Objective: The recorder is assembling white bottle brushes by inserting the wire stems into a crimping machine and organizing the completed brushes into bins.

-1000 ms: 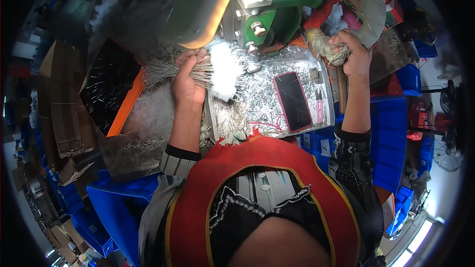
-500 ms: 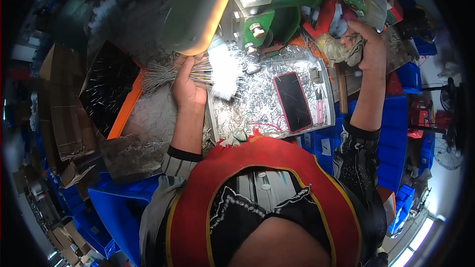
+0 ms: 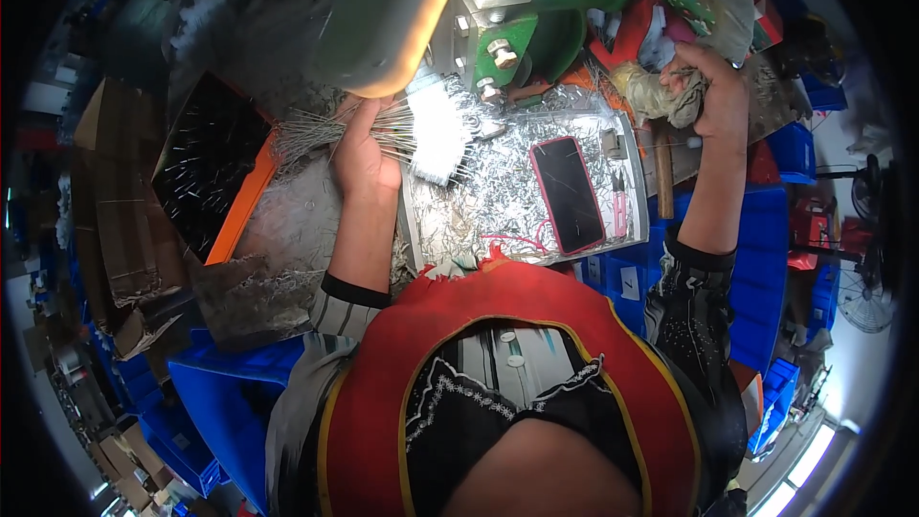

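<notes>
My left hand (image 3: 362,155) is closed round a bundle of thin metal wires with white, bristly ends (image 3: 436,139). The bundle lies nearly level; its bare wires fan out to the left, and its white ends, washed out by the lamp, point right. Above the fingers is the rounded lamp head (image 3: 388,29), which hides part of them. Far to the right, my right hand (image 3: 710,81) grips a handle wrapped in grimy cloth (image 3: 661,96), beside the green machine (image 3: 536,48). The bolted metal part of the machine stands just beyond the white ends.
A tray (image 3: 639,201) strewn with wire clippings holds a phone in a pink case (image 3: 570,196) and pink-handled snips (image 3: 618,206). At left stands an orange-edged box (image 3: 215,168) of dark wire pieces. Blue bins (image 3: 732,239) flank me, and a wooden handle (image 3: 663,172) lies right of the tray.
The bundle and my left hand have shifted slightly, and the white ends sit a little higher. My right hand keeps its grip with barely any movement.
</notes>
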Demonstrator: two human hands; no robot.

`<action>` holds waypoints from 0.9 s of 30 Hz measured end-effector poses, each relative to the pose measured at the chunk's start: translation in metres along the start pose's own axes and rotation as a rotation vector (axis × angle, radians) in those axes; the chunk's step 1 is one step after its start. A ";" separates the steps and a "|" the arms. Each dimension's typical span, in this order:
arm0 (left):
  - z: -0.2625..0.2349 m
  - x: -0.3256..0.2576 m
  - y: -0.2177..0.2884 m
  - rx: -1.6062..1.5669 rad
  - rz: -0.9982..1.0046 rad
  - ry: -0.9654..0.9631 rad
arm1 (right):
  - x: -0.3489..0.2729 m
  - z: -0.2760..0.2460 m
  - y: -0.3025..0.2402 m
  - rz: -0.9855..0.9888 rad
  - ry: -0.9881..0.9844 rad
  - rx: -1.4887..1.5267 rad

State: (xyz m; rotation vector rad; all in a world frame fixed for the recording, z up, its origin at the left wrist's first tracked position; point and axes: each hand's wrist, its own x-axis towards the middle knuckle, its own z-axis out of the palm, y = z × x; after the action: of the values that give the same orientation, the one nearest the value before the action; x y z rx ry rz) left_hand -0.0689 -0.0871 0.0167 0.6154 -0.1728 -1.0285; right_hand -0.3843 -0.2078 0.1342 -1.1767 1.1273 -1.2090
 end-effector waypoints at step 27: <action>-0.017 0.006 0.000 0.033 -0.008 0.071 | -0.004 0.012 0.054 -0.302 -0.133 0.143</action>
State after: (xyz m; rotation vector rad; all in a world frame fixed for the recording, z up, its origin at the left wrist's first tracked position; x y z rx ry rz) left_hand -0.0593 -0.0853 0.0023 0.6821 -0.1258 -1.0119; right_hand -0.3688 -0.2035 0.0811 -1.3284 0.7688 -1.3919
